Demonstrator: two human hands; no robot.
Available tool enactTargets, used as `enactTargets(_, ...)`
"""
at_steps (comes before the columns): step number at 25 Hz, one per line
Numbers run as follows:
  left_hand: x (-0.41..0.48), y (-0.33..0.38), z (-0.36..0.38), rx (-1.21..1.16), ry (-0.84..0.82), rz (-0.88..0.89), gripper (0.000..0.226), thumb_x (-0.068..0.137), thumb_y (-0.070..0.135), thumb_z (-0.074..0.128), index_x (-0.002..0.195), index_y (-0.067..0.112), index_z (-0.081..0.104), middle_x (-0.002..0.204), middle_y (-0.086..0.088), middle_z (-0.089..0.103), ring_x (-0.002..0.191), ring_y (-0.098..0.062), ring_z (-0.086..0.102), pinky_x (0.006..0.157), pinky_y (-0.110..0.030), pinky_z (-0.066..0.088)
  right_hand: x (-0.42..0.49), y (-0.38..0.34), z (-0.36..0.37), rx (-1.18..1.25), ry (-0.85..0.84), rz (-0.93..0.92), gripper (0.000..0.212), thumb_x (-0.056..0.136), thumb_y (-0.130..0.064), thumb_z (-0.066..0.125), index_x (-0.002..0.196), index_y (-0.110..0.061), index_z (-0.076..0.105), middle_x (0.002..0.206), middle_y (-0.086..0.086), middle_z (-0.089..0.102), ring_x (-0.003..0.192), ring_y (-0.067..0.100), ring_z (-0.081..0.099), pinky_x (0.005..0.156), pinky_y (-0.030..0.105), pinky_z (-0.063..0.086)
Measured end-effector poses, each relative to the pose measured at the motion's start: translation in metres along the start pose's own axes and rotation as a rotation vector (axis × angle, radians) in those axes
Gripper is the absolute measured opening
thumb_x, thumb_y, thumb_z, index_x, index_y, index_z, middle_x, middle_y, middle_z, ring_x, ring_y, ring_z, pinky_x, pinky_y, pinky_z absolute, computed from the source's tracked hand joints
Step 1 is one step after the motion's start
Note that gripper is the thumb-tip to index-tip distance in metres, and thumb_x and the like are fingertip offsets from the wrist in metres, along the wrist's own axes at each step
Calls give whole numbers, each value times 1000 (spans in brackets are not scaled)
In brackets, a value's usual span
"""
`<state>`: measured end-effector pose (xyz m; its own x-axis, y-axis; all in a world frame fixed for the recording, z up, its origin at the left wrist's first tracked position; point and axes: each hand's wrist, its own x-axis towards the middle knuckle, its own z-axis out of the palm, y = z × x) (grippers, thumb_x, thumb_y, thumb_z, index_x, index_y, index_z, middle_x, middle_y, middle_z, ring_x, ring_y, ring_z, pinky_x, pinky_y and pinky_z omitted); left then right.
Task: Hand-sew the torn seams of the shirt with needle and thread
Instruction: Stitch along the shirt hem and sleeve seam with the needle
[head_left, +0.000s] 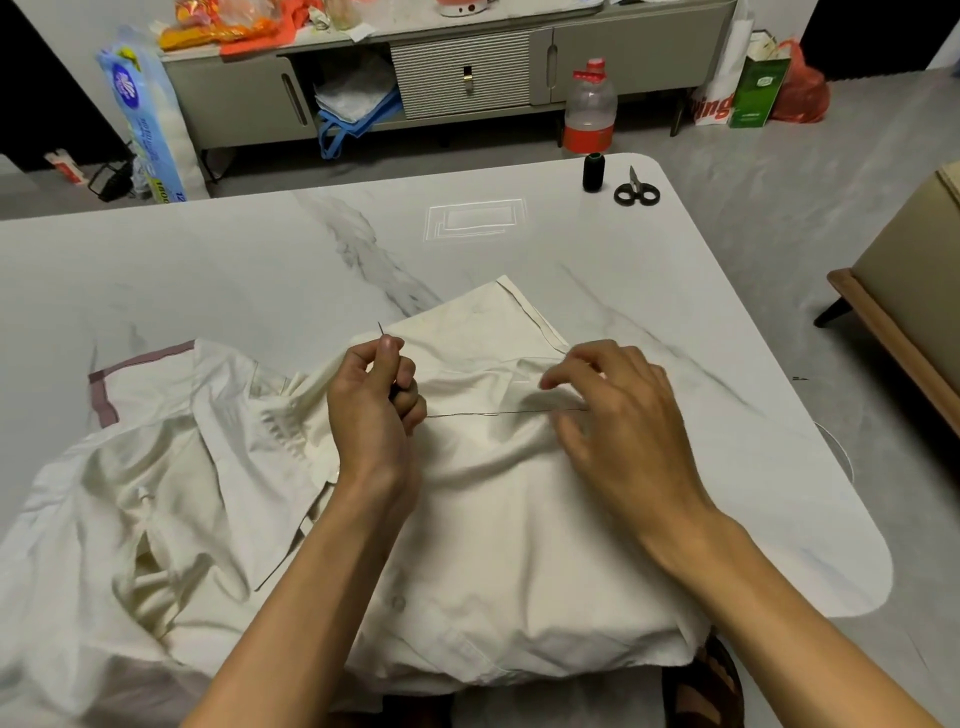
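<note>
- Upper middle: the cabinet's (234, 88) open compartment holds a crumpled blue-handled bag (353, 111); a clear bottle (589, 104) with a red cap stands on the floor, contents hard to judge
- Upper right: a white bag (716, 101) shows red letters "ing", the rest cut off; print on the blue pack (140, 109) at upper left is too blurred to read
- The cream shirt (519, 530) lies rumpled at lower centre on the marble table (208, 260), its near edge hidden
- The left hand (374, 405) pinches the needle (382, 332); dark thread (493, 414) runs right to the right hand (623, 415), fingers loosely bent on the cloth; whether it grips the thread cannot be told
</note>
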<state>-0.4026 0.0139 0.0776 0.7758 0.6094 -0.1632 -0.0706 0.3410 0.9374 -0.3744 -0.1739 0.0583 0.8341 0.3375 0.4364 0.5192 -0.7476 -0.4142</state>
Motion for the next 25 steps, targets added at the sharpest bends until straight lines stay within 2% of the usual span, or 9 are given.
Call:
enactTargets(3, 1, 2, -3, -53, -23, -39, 14, 104, 16, 50, 90, 15, 53, 58, 7, 43, 47, -7, 21, 51, -25, 14, 0, -8, 14, 18, -54, -110, 27, 69, -14, 82, 94, -20, 74, 101, -2, 65, 95, 21, 53, 80, 26, 27)
enactTargets(7, 2, 4, -8, -121, -43, -80, 15, 104, 14, 49, 89, 13, 54, 61, 5, 41, 47, -7, 22, 45, -19, 18, 2, -13, 19, -18, 8, -129, 4, 73, -18, 77, 73, -19, 74, 75, -4, 66, 75, 25, 57, 70, 26, 21)
enactTargets(10, 5, 6, -12, -152, 9, -74, 14, 103, 11, 49, 90, 12, 54, 61, 4, 44, 46, -7, 29, 44, -18, 26, 3, -13, 18, -41, 13, -79, 11, 76, -15, 76, 68, -18, 70, 63, -4, 62, 69, 24, 55, 65, 33, 25)
enactTargets(13, 16, 12, -24, -216, 145, 4, 14, 103, 10, 50, 90, 11, 55, 61, 4, 50, 49, -9, 45, 54, -20, 45, 1, -10, 19, -47, -7, -35, 19, 75, -5, 80, 68, -17, 67, 65, -4, 61, 73, 19, 48, 64, 33, 21)
enactTargets(16, 27, 19, -42, -258, 264, 74, 17, 103, 11, 51, 87, 13, 56, 62, 4, 55, 55, -11, 55, 67, -25, 55, 2, -4, 18, -48, -7, 9, 23, 74, 1, 77, 69, -17, 65, 68, -4, 59, 73, 13, 36, 64, 31, 17)
enactTargets(19, 34, 21, -60, -168, 361, 117, 17, 102, 12, 54, 86, 14, 59, 71, 3, 60, 65, -11, 60, 74, -24, 56, 1, -5, 18, -92, -11, 38, 19, 78, 2, 72, 74, -16, 67, 71, -2, 60, 74, 21, 45, 67, 34, 25)
enactTargets(22, 40, 23, -77, 6, 469, 187, 18, 97, 14, 61, 82, 21, 65, 80, 7, 61, 69, -9, 50, 67, -18, 45, 1, -10, 18, -111, 29, 42, 14, 84, -3, 70, 76, -14, 66, 73, 0, 60, 76, 26, 49, 69, 37, 28)
enactTargets(25, 39, 29, -91, 58, 519, 223, 17, 96, 14, 63, 82, 22, 67, 78, 7, 58, 63, -9, 41, 62, -17, 39, 1, -15, 15, -129, 16, 53, 13, 87, -7, 67, 78, -15, 66, 76, 1, 62, 78, 26, 50, 71, 37, 28)
